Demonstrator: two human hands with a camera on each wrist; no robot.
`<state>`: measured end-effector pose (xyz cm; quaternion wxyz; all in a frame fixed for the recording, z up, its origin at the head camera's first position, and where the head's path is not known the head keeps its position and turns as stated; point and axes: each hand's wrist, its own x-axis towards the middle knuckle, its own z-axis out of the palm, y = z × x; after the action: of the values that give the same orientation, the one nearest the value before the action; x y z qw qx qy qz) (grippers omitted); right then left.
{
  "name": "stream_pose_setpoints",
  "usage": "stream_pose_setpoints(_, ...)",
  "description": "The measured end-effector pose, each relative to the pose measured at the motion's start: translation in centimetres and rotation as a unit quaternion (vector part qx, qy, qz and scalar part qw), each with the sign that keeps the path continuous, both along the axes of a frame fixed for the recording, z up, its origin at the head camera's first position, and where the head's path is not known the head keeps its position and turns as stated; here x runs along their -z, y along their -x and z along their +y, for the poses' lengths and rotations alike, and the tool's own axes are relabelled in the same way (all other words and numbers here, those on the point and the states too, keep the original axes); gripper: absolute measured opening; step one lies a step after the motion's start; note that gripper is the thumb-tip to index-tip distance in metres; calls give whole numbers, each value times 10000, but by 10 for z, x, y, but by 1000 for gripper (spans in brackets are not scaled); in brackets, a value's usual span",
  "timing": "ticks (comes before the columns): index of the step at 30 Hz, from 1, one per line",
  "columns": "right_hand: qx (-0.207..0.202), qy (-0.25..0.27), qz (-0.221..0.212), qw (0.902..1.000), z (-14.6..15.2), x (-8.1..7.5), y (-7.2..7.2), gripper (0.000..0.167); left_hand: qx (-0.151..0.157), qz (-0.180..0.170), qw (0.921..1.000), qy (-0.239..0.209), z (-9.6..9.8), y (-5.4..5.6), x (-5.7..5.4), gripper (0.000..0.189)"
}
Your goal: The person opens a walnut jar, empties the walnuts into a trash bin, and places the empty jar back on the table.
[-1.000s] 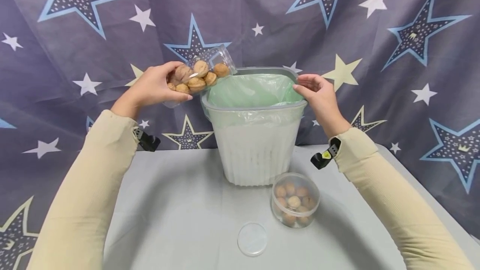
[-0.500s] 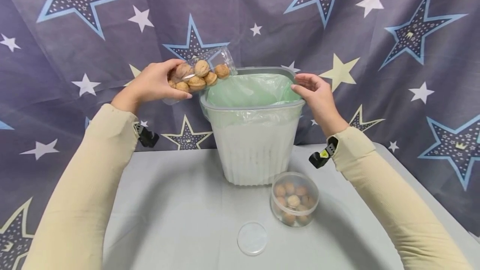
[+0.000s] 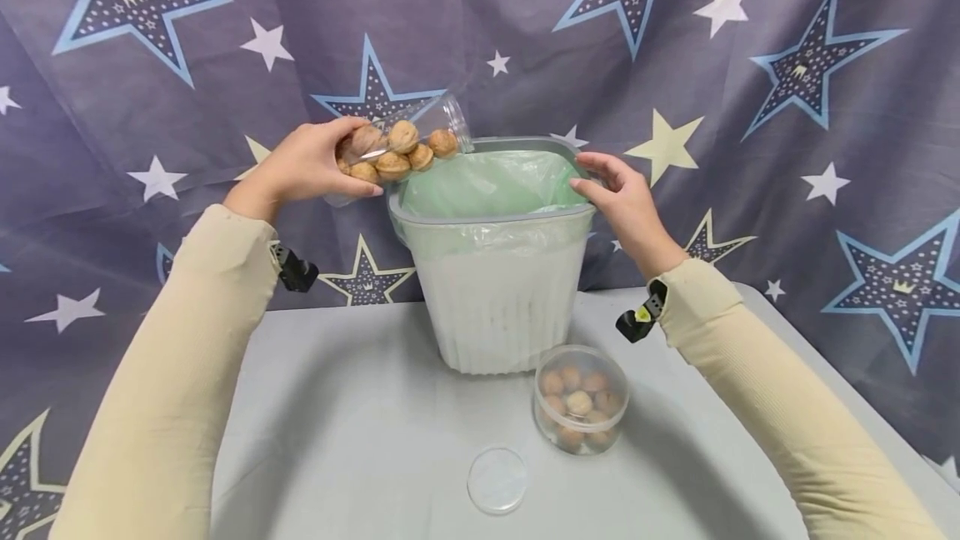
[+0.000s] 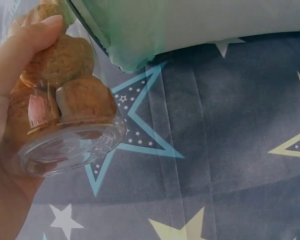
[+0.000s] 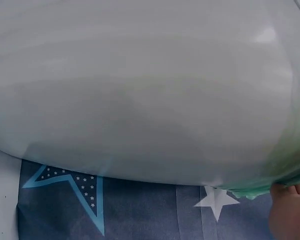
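My left hand [image 3: 303,161] grips a clear plastic jar [image 3: 431,117] of walnuts [image 3: 393,165] around its lower half. Lying tilted, the jar has its mouth a little higher than its base and beside the left rim of a white trash bin [image 3: 498,298]. The walnuts are inside it, one close to the mouth. In the left wrist view, thumb and fingers wrap the jar [image 4: 65,155] near its base. A green bag [image 3: 487,182] lines the bin. At the bin's right rim, my right hand [image 3: 626,194] holds the edge with curled fingers, partly cut off in the right wrist view.
A round clear tub [image 3: 581,402] with several walnuts stands in front of the bin, to its right. Closer to me, a round clear lid [image 3: 497,480] lies flat on the grey table [image 3: 360,457]. A star-patterned curtain [image 3: 420,15] hangs behind.
The head view has swung slightly to the right. My left hand and the jar have shifted slightly right relative to the bin. The right hand stays at the bin's rim.
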<state>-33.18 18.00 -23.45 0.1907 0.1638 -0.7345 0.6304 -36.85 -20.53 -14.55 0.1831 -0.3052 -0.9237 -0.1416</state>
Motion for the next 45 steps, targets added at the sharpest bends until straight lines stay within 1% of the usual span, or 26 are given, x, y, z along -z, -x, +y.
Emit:
stream_pose_setpoints(7, 34, 20, -60, 10000, 0, 1, 0, 49, -81, 59, 9998, 141, 1, 1, -2, 83)
stream_pose_setpoints(15, 149, 118, -192, 9996, 0, 0, -3, 53, -181, 211, 9995, 116, 0, 7, 0, 85)
stream_pose_setpoints(24, 212, -22, -555, 9982, 0, 0, -7, 58, -182, 278, 9993, 171, 2, 10, 1, 85)
stream_pose_setpoints(32, 170, -20, -547, 9984, 0, 0, -7, 59, -183, 316, 9993, 64, -1, 13, 3, 86)
stream_pose_setpoints(38, 146, 119, -529, 9984, -2, 0, -7, 59, -139, 396, 9991, 14, -4, 15, 5, 87)
stream_pose_setpoints(43, 65, 349, -470, 9983, -4, 1, -6, 58, -46, 557, 9984, 46, -3, 17, 5, 87)
stream_pose_setpoints(45, 51, 400, -448, 9982, -5, 2, -6, 57, 10, 677, 9977, 57, -3, 17, 5, 87)
